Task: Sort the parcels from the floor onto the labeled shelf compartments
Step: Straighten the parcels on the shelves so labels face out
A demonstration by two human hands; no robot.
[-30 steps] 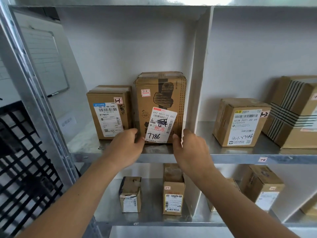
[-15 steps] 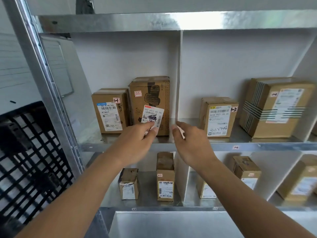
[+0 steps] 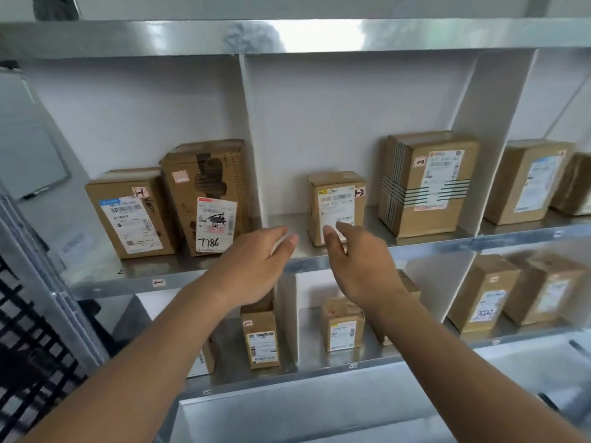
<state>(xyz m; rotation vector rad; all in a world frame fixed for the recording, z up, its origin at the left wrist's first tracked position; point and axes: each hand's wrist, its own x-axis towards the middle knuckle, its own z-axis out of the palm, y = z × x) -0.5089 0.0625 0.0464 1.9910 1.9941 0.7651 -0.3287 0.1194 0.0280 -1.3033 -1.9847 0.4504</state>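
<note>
While both hands (image 3: 307, 263) hover empty, fingers straight, before shelf edge (image 3: 415, 251), parcel 7786 (image 3: 208, 196) beside divider (image 3: 252, 139)

Matt brown cardboard parcels (image 3: 208, 199) – white paper labels; shiny, smooth metal shelf (image 3: 431, 247); matt white dividers (image 3: 252, 139)

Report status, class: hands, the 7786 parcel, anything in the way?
Left hand open, empty. Right hand open, empty. 7786 parcel upright in the leftmost upper compartment, untouched. Nothing in the way.
</note>
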